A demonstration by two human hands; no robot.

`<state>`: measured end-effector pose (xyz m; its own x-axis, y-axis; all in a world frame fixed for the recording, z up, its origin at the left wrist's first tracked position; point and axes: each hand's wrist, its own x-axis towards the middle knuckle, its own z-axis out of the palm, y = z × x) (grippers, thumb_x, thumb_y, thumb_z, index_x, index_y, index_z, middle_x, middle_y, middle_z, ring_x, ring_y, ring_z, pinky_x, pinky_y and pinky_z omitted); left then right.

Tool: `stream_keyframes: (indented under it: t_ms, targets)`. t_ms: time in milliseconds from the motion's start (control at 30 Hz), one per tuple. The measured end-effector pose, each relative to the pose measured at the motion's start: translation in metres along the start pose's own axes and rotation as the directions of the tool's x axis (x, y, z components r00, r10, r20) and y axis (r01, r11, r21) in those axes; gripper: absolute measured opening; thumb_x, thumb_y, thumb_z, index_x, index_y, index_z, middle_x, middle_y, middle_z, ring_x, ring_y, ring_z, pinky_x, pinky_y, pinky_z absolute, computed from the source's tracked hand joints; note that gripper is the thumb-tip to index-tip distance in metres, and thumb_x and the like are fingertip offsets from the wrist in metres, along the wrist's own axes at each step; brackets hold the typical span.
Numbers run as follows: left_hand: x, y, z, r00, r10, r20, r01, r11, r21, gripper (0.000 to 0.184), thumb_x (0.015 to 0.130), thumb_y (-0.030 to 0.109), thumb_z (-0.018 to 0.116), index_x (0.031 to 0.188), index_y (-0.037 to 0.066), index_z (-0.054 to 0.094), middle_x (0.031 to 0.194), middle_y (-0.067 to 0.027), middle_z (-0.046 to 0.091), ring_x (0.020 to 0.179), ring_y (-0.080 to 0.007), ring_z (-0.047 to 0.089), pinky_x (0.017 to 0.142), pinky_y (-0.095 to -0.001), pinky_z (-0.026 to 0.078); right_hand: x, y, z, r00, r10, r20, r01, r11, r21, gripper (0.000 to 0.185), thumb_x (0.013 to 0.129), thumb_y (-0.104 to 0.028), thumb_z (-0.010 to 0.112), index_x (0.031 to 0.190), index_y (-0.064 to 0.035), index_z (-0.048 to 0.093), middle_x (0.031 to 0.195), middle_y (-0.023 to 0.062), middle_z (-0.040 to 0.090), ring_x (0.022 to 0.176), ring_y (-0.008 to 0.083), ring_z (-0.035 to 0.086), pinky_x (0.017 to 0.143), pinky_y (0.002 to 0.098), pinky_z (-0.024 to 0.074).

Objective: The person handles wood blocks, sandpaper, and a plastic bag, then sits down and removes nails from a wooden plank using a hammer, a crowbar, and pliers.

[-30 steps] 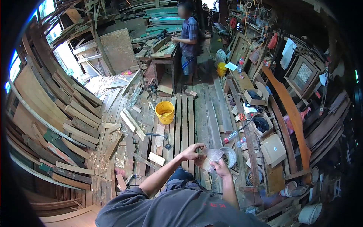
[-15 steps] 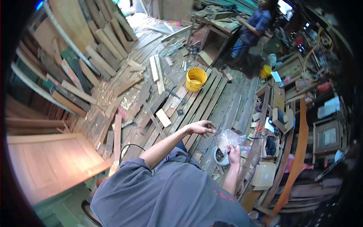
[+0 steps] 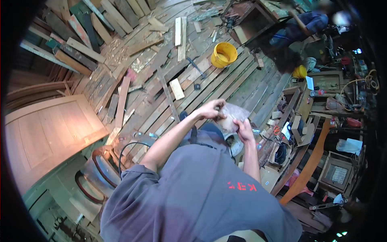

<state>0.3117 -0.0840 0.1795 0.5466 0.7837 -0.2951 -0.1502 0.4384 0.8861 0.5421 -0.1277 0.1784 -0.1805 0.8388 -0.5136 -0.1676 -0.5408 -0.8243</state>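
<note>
A clear plastic bag (image 3: 233,114) with something pale in it is held in front of my body. My left hand (image 3: 212,109) has its fingers closed on the bag's left edge. On the right side, my right hand (image 3: 244,130) pinches the same bag between thumb and fingers. Just below the bag stands a white bucket (image 3: 237,146) with dark contents, partly hidden by my right hand and forearm. What exactly lies inside the bag is too small to tell.
A yellow bucket (image 3: 223,55) stands on the slatted floor, with a hammer (image 3: 196,67) to its left. A wooden panel (image 3: 52,135) is at left. Another person (image 3: 300,27) is at the upper right. A cardboard box (image 3: 269,177) and an orange-brown board (image 3: 312,163) lie right.
The view has swung left and down, showing the wooden panel. My left hand, off the bag half a second ago, is on it again. My right hand has kept hold of the bag.
</note>
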Motion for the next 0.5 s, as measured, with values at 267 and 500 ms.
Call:
stream_keyframes:
  t_ms: [267, 500]
  targets:
    - [-0.029, -0.020, -0.025, 0.878, 0.073, -0.472, 0.126, 0.918, 0.377, 0.046, 0.069, 0.031, 0.077, 0.094, 0.001, 0.053, 0.090, -0.0136, 0.059, 0.085, -0.0221, 0.056, 0.076, -0.0355, 0.046, 0.081, 0.026, 0.020, 0.966, 0.187, 0.177, -0.095, 0.897, -0.431, 0.029, 0.085, -0.003, 0.053, 0.113, 0.0031, 0.048, 0.102, 0.0098, 0.059, 0.083, 0.0152, 0.059, 0.070, 0.0278, 0.0494]
    - [-0.039, -0.020, -0.033, 0.718, 0.088, -0.690, 0.261, 0.886, 0.384, 0.045, 0.071, 0.034, 0.076, 0.092, 0.002, 0.053, 0.090, -0.0154, 0.061, 0.083, -0.0218, 0.058, 0.073, -0.0357, 0.046, 0.107, -0.011, 0.065, 0.852, 0.236, 0.468, 0.088, 0.816, -0.572, 0.019, 0.087, -0.004, 0.051, 0.103, 0.0026, 0.057, 0.086, 0.0046, 0.062, 0.073, 0.0114, 0.058, 0.065, 0.0263, 0.0481]
